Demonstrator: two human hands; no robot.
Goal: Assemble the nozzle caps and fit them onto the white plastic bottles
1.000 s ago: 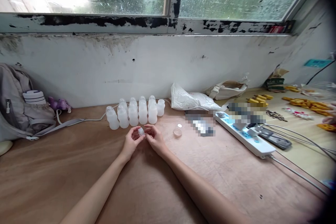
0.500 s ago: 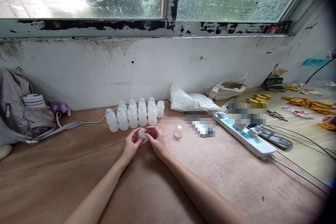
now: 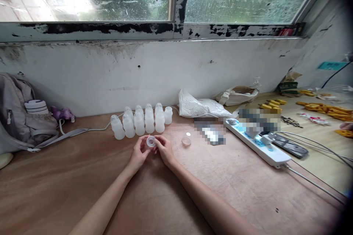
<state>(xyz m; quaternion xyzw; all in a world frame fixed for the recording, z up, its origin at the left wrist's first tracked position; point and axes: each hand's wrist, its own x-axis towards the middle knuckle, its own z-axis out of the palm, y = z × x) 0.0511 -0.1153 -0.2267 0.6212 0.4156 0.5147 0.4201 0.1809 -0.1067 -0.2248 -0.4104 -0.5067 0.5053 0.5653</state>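
Between the fingertips of both hands is a small clear round bottle cap [image 3: 150, 141], its ringed, open-looking face turned up toward me. My left hand [image 3: 140, 152] pinches it from the left, and my right hand [image 3: 164, 149] grips its right side. Just beyond my hands stand several frosted white bottles [image 3: 139, 123] with clear domed tops. At the right end of that group, a shorter-looking bottle [image 3: 168, 115] has an open neck. A clear cup-shaped cover [image 3: 186, 140] lies on the table to the right of my right hand, with a small white disc [image 3: 188, 134] by it.
A white power strip [image 3: 259, 143] with plugs and cables lies at right, near a phone [image 3: 291, 145]. White plastic packaging [image 3: 204, 106] rests against the wall. At left are a grey backpack [image 3: 16, 114] and strap. Another person's hand [image 3: 349, 126] shows among yellow parts at far right.
The clear cap has been tilted between my fingers, so its round ringed face now points up at me. Bottles and cover stay where they were.
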